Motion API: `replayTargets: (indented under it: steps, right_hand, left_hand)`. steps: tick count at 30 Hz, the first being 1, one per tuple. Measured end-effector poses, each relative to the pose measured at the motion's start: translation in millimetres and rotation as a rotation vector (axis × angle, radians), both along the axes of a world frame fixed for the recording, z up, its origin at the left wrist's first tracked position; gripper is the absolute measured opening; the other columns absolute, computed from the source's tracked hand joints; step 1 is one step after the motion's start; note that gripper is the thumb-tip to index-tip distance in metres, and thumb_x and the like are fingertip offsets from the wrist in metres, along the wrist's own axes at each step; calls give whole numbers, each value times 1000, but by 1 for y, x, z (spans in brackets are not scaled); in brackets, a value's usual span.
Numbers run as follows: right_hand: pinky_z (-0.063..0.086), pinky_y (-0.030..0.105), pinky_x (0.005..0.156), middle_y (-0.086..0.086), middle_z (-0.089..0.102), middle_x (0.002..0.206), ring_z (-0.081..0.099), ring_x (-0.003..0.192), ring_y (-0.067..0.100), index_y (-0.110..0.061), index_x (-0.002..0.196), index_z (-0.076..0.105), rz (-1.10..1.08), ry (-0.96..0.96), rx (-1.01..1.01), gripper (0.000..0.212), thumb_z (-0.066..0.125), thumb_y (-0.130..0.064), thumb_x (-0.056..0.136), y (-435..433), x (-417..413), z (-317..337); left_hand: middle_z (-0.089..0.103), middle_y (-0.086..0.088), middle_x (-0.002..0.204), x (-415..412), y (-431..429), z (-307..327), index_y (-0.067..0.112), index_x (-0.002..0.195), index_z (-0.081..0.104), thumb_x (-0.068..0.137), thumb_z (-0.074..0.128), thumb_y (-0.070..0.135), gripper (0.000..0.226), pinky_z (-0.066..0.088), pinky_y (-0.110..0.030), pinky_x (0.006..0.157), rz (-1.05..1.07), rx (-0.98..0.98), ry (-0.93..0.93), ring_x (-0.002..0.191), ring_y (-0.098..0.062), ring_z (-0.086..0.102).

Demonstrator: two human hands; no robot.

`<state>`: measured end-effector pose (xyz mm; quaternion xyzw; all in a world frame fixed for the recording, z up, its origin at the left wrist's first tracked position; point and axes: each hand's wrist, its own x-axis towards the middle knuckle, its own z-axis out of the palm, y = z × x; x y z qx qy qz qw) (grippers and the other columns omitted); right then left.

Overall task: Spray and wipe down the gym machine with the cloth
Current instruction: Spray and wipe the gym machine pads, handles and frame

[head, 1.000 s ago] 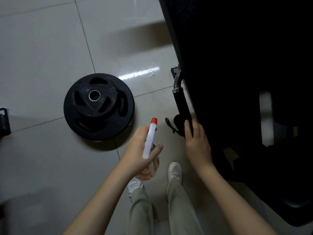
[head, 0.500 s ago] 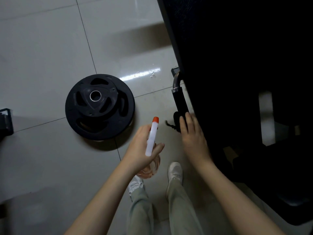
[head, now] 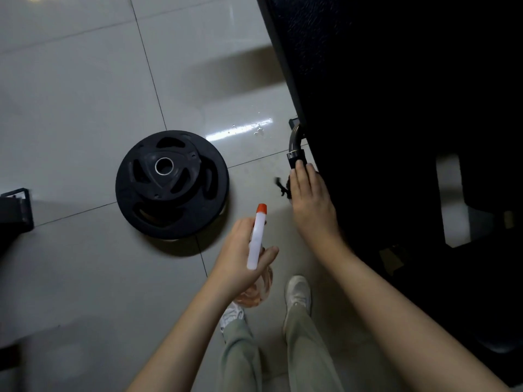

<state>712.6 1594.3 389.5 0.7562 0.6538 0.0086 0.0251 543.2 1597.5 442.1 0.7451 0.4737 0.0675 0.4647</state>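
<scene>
Cloth (head: pixel 283 188) under right fingers (head: pixel 301 179), against handle (head: pixel 294 149).

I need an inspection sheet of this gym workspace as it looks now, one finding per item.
Surface: grey tiled floor, droplets near the machine base.
Job's things: spray bottle, orange tip; cloth on the handle of the black machine.
Clutter: weight plate flat on the floor; dark metal frame at the left edge.
Fingers: left hand grips the spray bottle; right hand holds the cloth against the handle.
Cables: nothing seen.
Surroundings: person's shoes on the tiles; machine interior too dark to inspect.
</scene>
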Motion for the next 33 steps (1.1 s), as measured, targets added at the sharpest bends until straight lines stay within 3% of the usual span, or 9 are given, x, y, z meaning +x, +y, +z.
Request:
replayTargets:
  steps: [5,9,13,16,20,24,27,29,33]
  right_hand:
    - [49,40,92,24,52,129,51,118,37,2,129,49,37,2,-76,61,69,-1,71,-26,5,2]
    - [53,41,83,23,59,117,57,108,38,3,114,61,60,83,-65,62,82,3,56,-51,5,16]
    - [42,42,100,20,39,138,37,126,35,1,131,44,68,67,115,51,52,1,81,2,8,17]
    - [28,41,110,16,36,146,25,134,34,-1,136,43,144,-105,1,60,59,-3,78,37,11,-2]
    - [43,41,99,16,53,131,46,124,35,-1,117,62,214,-190,-35,42,52,-2,76,20,10,-6]
    - [48,42,91,16,59,117,53,113,36,0,103,67,197,-75,-68,33,69,2,70,-11,3,6]
    - [52,44,82,17,63,107,53,106,36,1,94,67,35,150,27,35,75,8,60,-38,1,19]
    - [53,42,80,21,62,106,51,103,34,3,96,67,-167,352,121,36,73,13,62,-62,1,27]
    - [38,27,92,23,56,114,56,107,36,4,111,63,-907,795,211,27,57,6,86,-107,-3,41]
  left_hand:
    - [48,-8,117,2,-1,2,6,133,39,80,57,36,64,30,-15,76,2,14,-13,100,-9,43]
    - [49,-11,117,4,-1,11,4,132,41,82,58,34,61,33,-18,77,37,39,-19,106,-22,48]
    - [49,-14,121,7,0,12,3,135,39,86,66,19,58,35,-22,83,58,36,-41,112,-25,48]
    - [49,-8,119,7,0,9,7,130,43,85,67,20,53,34,-17,78,119,3,-52,107,-18,50]
    - [49,-7,119,3,-1,12,7,136,38,84,61,32,63,37,-20,81,70,24,-51,105,-15,47]
    - [49,-13,121,-2,3,19,3,140,33,80,52,40,73,39,-26,81,-22,54,7,98,-19,50]
    - [48,-6,119,-2,8,27,9,137,36,78,53,41,69,35,-14,73,17,13,-7,98,-15,51]
    - [47,-7,121,2,13,30,7,140,32,82,55,38,70,34,-12,77,1,31,-10,108,-19,49]
    - [49,-22,120,16,22,31,12,143,17,87,47,40,70,35,-28,86,-148,131,6,109,-30,46]
